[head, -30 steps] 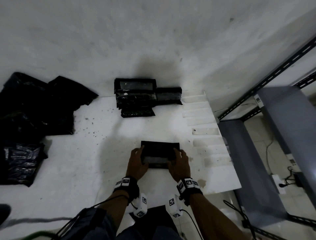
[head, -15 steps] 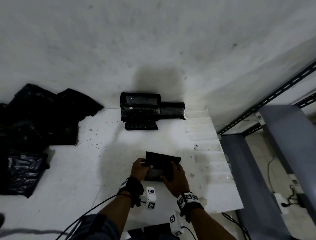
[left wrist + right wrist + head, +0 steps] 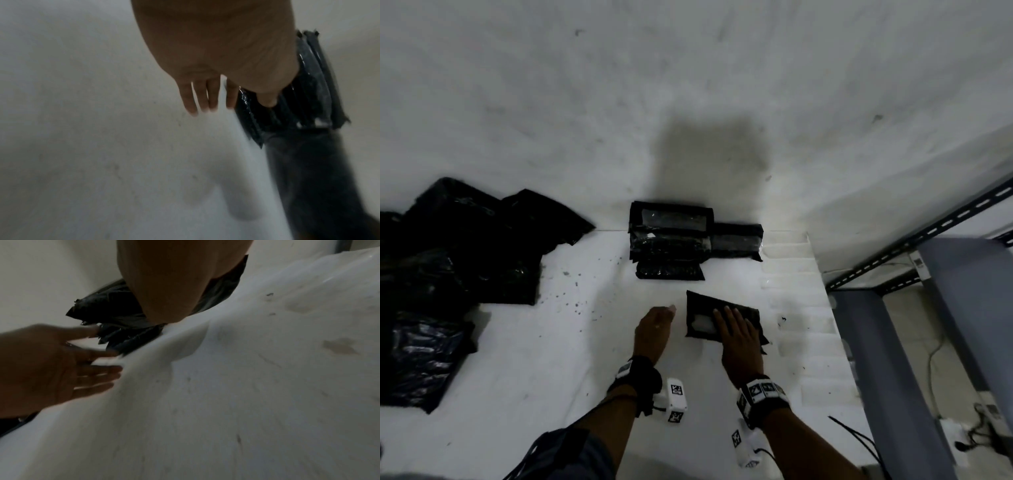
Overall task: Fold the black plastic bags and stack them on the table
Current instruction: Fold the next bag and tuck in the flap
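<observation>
A folded black bag (image 3: 702,308) is tilted just above the white table (image 3: 551,359), right of centre. My right hand (image 3: 736,329) holds it with the fingers laid flat on top and the thumb hidden beneath. The right wrist view shows my palm (image 3: 174,288) over the same bag (image 3: 107,308). My left hand (image 3: 654,329) hovers beside the bag's left edge, fingers straight and holding nothing (image 3: 205,97). The stack of folded bags (image 3: 671,240) lies against the wall, just beyond the held bag.
A heap of unfolded black bags (image 3: 448,257) covers the table's left side. White ribbed sheets (image 3: 798,308) lie along the right edge. A grey metal shelf (image 3: 945,325) stands to the right of the table. The wall closes off the back.
My left hand has let go of the folded bag and opened. My right hand alone has carried the bag up and right, toward the stack.
</observation>
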